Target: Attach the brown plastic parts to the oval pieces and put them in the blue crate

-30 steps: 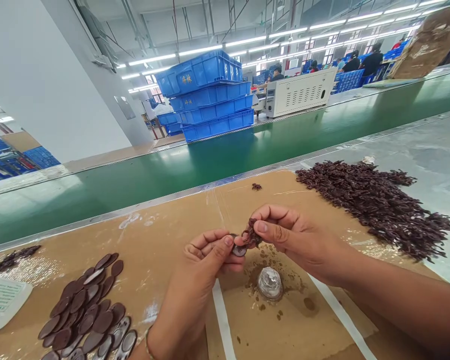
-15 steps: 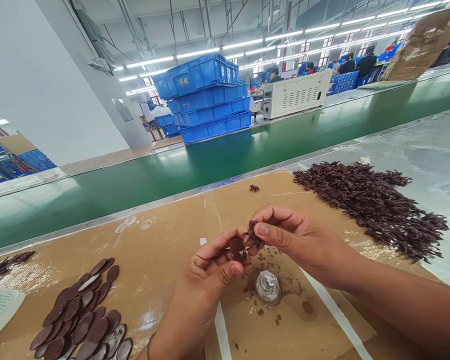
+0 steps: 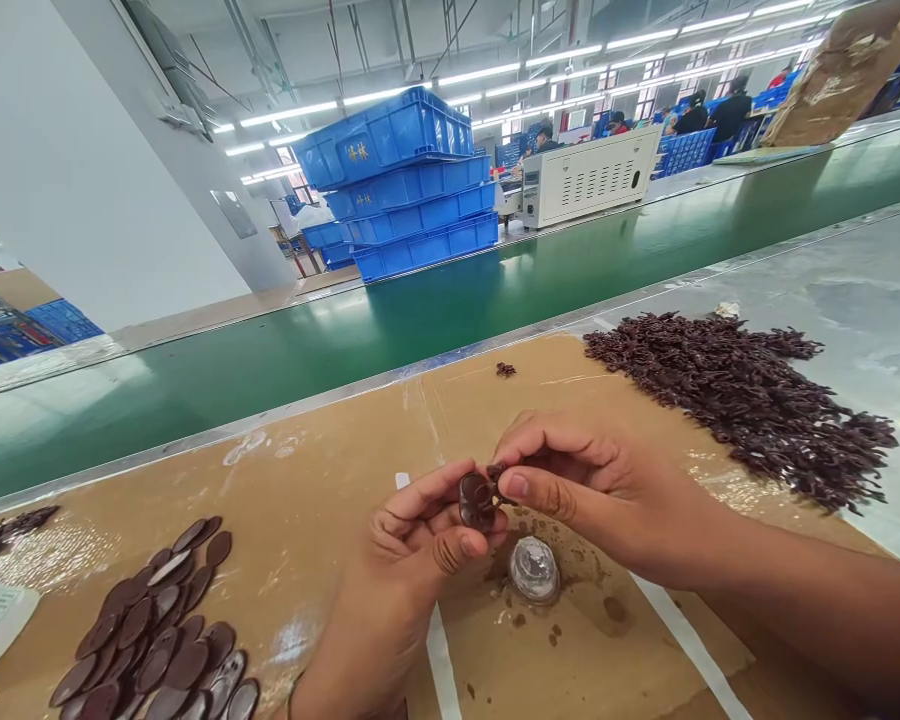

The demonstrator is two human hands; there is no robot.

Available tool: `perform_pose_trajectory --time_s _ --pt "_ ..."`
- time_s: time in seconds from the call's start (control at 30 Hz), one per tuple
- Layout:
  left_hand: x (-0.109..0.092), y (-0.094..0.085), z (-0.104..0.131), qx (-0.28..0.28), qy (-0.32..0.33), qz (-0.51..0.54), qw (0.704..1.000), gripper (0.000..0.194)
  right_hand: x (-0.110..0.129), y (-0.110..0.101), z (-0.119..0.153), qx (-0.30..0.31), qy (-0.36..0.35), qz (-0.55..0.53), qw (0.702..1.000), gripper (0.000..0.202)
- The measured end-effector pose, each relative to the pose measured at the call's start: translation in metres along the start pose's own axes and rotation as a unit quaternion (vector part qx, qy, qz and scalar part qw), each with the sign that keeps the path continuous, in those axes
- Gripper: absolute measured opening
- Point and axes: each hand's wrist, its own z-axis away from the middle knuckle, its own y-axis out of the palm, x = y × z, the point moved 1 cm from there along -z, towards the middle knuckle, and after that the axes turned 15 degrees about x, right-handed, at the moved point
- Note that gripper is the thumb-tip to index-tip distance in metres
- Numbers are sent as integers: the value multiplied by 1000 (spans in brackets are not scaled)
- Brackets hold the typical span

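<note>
At the near left edge of the cardboard-covered worktop [image 3: 330,500] lies a heap of dark brown oval discs [image 3: 157,640], flat and overlapping, some with their pale shiny undersides up. Just right of centre a small clear dome-shaped cap [image 3: 533,569] sits on the cardboard among brown stains and crumbs. Above it the left hand [image 3: 412,560] pinches one oval disc [image 3: 477,500] between thumb and forefinger; the disc stands almost on edge, its long axis running roughly up and down, its broad face turned toward the camera. The right hand [image 3: 585,480] meets it from the right, its fingers closed on a small dark brown clip piece [image 3: 497,470] that touches the disc's upper edge. Farther right a large pile of the same small dark pieces [image 3: 742,400] spreads over the grey surface. One stray piece [image 3: 505,369] lies near the worktop's far edge. Beyond runs a green conveyor belt [image 3: 420,320], then stacked blue crates [image 3: 405,190].
</note>
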Motion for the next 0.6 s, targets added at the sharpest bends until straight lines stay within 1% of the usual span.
perform_pose_trajectory --time_s 0.13,0.27,0.43,0.6 --pt "3 -2 -1 7 4 -4 1000 35 0 0 2 -4 -11 69 998 7" --pt "4 -2 -2 2 8 -5 1000 35 0 0 3 -9 -27 146 989 3" --pt "4 -1 -3 -1 22 -4 1000 33 -1 0 3 3 -39 164 986 5" --pt "4 -1 -3 -10 20 -6 1000 31 1 1 4 10 -40 164 986 5"
